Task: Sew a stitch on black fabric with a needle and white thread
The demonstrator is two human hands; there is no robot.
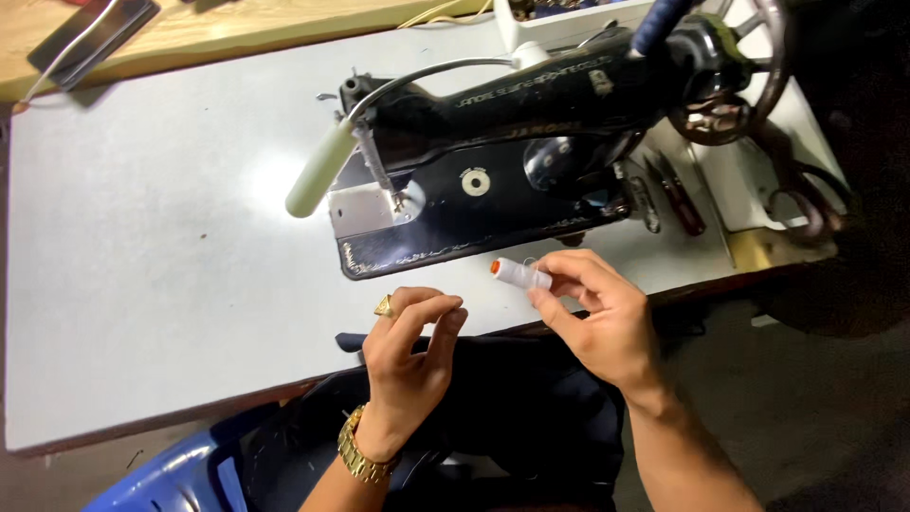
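At six o'clock from the black sewing machine (493,180), my right hand (597,318) pinches a white thread spool (519,274); my left hand (408,351), fingers pinched narrow, likely holds its thread end. I judge steady tension best.

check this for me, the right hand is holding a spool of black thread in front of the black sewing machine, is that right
Not quite: the thread spool in the right hand is white with an orange end, not black. The head view shows it. The rest holds: it is held in front of the black sewing machine.
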